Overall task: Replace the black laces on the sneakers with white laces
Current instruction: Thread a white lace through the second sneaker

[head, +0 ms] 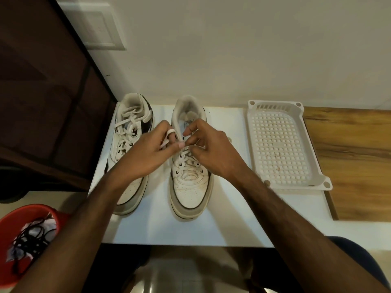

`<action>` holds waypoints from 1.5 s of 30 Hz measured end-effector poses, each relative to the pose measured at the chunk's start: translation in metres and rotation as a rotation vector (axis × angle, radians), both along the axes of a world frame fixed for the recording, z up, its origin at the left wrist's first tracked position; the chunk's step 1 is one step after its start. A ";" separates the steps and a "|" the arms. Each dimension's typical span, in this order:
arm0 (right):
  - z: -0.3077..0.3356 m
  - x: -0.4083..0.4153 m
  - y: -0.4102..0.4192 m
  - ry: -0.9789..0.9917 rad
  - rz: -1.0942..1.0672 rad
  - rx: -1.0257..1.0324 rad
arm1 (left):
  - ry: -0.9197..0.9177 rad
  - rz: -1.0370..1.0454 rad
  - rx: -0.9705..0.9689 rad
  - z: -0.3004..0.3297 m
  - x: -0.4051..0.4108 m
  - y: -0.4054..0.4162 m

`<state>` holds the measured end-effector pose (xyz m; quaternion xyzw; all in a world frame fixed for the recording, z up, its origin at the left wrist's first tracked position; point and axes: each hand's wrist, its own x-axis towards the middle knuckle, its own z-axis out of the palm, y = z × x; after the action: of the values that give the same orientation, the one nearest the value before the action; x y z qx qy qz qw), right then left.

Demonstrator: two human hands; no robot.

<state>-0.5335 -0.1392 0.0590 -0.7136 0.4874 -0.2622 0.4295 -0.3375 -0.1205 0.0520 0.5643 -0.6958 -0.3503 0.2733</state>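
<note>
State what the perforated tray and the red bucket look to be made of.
White perforated tray: apparently moulded plastic, matte, judging by its even grid of holes and rounded rim. Red round bucket: probably plastic too, slightly glossy, smooth uniform colour.

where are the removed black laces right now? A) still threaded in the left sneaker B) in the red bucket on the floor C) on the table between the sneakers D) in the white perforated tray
B: the black laces lie tangled inside the red bucket at lower left; the white tray holds none.
</note>
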 end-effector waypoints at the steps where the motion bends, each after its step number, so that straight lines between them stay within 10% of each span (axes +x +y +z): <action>1: 0.000 0.001 0.000 0.000 0.002 -0.002 | -0.078 -0.008 0.016 -0.005 -0.001 0.000; 10: -0.002 0.000 -0.001 -0.002 -0.010 -0.001 | -0.260 -0.138 -0.095 -0.007 0.005 -0.008; 15: -0.004 -0.001 -0.003 -0.012 -0.004 0.033 | 1.011 0.063 -0.032 0.016 0.022 -0.004; 19: -0.004 -0.001 -0.002 -0.008 0.008 0.022 | 1.389 0.127 -0.047 0.024 0.029 -0.005; 21: -0.004 -0.001 -0.002 -0.005 0.014 0.022 | 1.244 0.183 0.032 0.025 0.025 -0.004; 26: 0.000 -0.001 -0.003 -0.008 0.022 0.020 | -0.071 0.075 -0.047 0.003 0.005 -0.002; 34: 0.000 -0.003 -0.003 -0.005 0.023 0.011 | -0.441 -0.083 -0.200 -0.004 -0.002 -0.006; 37: -0.001 -0.003 -0.003 -0.006 0.012 0.010 | -0.112 -0.143 -0.107 -0.006 0.004 -0.007; 41: -0.003 -0.004 -0.005 -0.003 0.019 0.015 | 1.108 0.156 0.081 0.012 0.029 -0.007; 45: -0.004 -0.003 -0.005 0.001 0.036 0.001 | 1.148 0.182 -0.034 0.015 0.025 -0.006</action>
<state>-0.5365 -0.1439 0.0554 -0.7220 0.4751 -0.2537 0.4343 -0.3124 -0.1266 0.0667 0.3372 -0.3906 -0.5640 0.6447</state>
